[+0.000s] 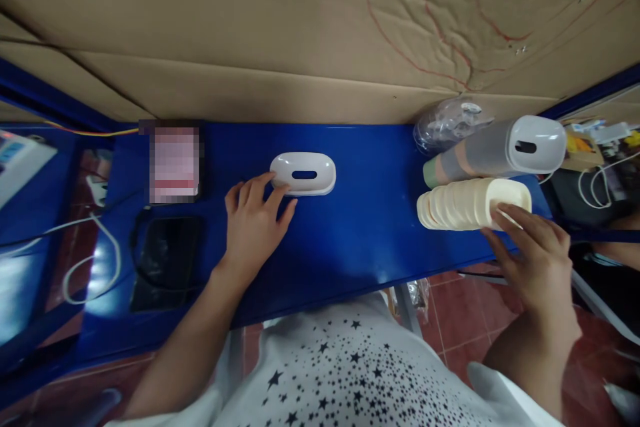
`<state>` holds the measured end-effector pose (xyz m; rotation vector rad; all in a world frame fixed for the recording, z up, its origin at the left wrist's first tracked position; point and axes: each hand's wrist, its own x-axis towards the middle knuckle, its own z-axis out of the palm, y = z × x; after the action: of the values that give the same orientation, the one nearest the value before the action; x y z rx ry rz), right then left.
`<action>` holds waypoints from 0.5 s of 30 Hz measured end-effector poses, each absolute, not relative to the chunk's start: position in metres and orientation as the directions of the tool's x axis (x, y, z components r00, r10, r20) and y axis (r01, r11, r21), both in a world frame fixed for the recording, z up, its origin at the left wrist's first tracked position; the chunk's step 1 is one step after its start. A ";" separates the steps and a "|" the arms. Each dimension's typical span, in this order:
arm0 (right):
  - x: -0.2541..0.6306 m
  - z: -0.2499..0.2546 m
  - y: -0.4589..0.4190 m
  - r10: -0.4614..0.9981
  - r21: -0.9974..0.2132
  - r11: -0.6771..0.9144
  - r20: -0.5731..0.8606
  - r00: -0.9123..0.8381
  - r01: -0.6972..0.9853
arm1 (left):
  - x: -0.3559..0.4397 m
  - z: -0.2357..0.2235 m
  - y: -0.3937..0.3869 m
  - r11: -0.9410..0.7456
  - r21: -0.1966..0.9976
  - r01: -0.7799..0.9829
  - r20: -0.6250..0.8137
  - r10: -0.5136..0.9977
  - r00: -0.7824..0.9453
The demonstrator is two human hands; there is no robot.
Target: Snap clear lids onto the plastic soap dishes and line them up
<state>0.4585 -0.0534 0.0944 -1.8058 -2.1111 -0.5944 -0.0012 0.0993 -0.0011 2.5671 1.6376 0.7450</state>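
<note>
A white oval dish with a slot in its middle (327, 177) lies on the blue table. My left hand (255, 217) is at its left end, fingers spread, with fingertips at the rim and no grip around it. On the right, a row of nested cream oval cups (450, 205) lies on its side. My right hand (537, 247) pinches the near-right end cup (515, 192), fingers over its opening and thumb by its lower edge. Behind that row lies a longer stack in grey, orange and green (475, 152), ending in a white slotted piece (545, 140).
Clear plastic packaging (445, 125) sits at the back right against the cardboard wall (250, 27). To the left are a blurred pink box (175, 160), a dark flat device (167, 260) and white cable (117, 260). The blue table's front edge (350, 293) runs near my body.
</note>
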 end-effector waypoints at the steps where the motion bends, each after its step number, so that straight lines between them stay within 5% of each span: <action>1: 0.458 0.090 -0.055 0.858 0.108 0.114 0.491 -0.153 0.988 | -0.001 -0.002 0.099 -0.460 0.249 0.852 0.389 0.853 0.347; 7: 0.467 0.082 -0.056 0.862 0.000 0.073 0.504 -0.063 0.997 | -0.002 -0.005 0.099 -0.489 0.233 0.841 0.411 0.833 0.370; 15: 0.429 0.100 -0.058 0.628 0.040 0.120 0.771 -0.107 0.992 | -0.007 -0.002 0.103 -0.504 0.366 0.782 0.357 0.852 0.382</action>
<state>0.4286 -0.0578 0.0998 -1.5693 -1.8050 -0.7843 -0.0069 0.1030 -0.0019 2.4951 1.4856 0.7717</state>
